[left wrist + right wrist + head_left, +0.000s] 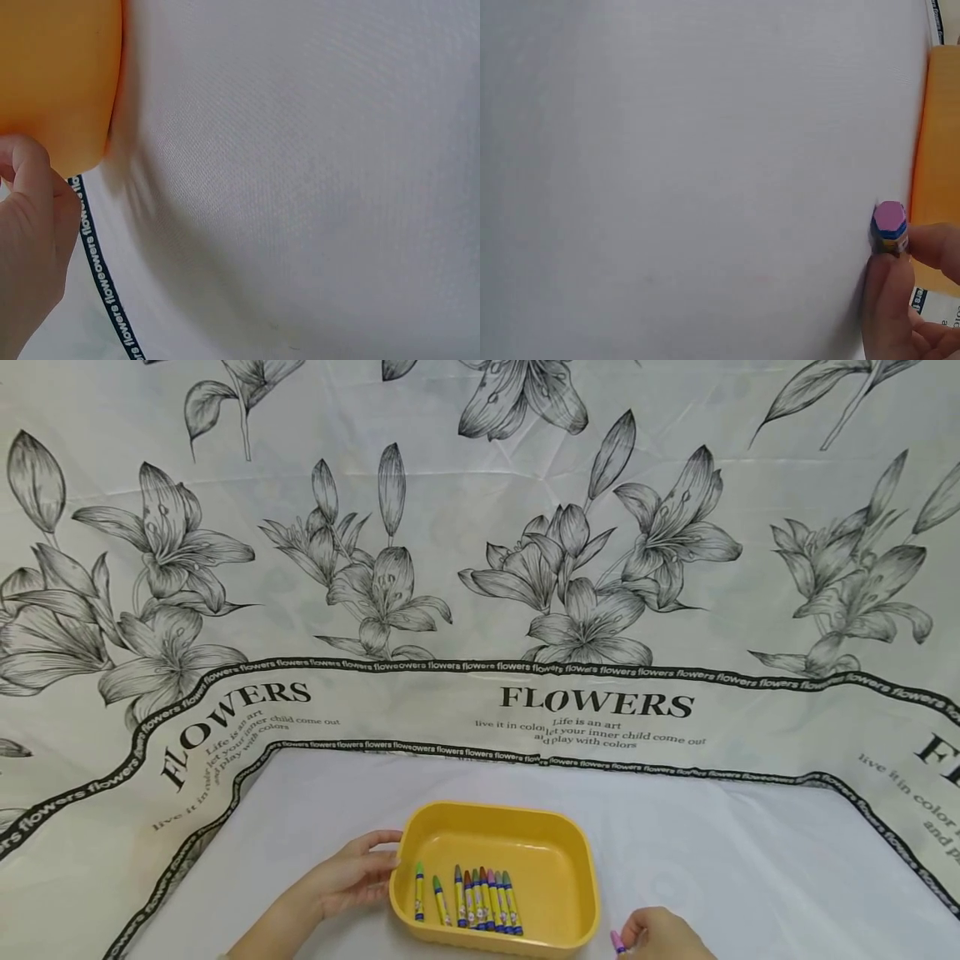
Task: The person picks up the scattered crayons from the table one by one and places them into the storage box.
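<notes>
A yellow plastic tray (525,843) holds several crayons (480,897) in blue-and-yellow wrappers, most of them side by side. Two greenish crayons lie apart from that row, a light green crayon (419,893) being the leftmost. My left hand (348,877) touches the tray's outer left wall with its fingers; the left wrist view shows the hand (37,232) against the wall from outside. To the right of the tray, my right hand (663,935) pinches a pink crayon (890,217) between thumb and fingers, close over the white surface. Much of this crayon is hidden by the fingers.
A white cloth (690,827) covers the table around the tray. Behind it hangs a pale curtain (420,527) printed with lilies. A black lettered band (420,747) runs along the back and sides of the table.
</notes>
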Demonstrator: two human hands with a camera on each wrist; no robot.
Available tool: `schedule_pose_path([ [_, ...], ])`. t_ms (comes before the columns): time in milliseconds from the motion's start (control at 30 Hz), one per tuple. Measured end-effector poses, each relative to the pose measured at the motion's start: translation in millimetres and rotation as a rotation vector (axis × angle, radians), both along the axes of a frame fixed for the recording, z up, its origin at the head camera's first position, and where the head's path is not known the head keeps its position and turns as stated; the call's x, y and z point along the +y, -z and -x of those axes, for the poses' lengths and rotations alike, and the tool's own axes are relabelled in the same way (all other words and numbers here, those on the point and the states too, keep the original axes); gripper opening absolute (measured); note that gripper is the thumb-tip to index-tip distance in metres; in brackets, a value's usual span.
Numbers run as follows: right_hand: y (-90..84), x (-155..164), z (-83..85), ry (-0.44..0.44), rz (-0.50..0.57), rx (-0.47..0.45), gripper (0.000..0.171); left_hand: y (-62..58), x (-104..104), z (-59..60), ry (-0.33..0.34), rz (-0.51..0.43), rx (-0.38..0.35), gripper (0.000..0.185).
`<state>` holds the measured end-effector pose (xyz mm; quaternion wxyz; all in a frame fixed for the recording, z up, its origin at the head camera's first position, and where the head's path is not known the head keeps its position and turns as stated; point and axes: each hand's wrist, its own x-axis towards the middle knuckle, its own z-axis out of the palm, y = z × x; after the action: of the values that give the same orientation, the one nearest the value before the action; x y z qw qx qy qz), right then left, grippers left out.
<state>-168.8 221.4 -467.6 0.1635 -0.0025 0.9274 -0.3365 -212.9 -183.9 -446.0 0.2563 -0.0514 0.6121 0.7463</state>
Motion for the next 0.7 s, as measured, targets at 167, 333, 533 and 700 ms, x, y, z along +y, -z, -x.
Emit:
schedule_pose_path([
  [167,-5.2,11,3.9,-0.109,0.283,-0.130,0.008,-2.3,2,-0.8,-0.010,0.019,0.000,0.058],
  [333,-9.0,18,6.2,-0.184,0.437,-0.180,0.015,-1.2,2,-1.5,-0.008,0.017,0.005,0.058],
  [533,-32.7,17,16.7,-0.117,0.633,-0.252,0.023,-0.6,3,-1.1,-0.005,0.012,0.016,0.058],
  [700,-57.8,12,33.7,-0.037,0.784,-0.260,0.031,-1.8,2,-1.0,-0.004,0.014,0.021,0.058],
])
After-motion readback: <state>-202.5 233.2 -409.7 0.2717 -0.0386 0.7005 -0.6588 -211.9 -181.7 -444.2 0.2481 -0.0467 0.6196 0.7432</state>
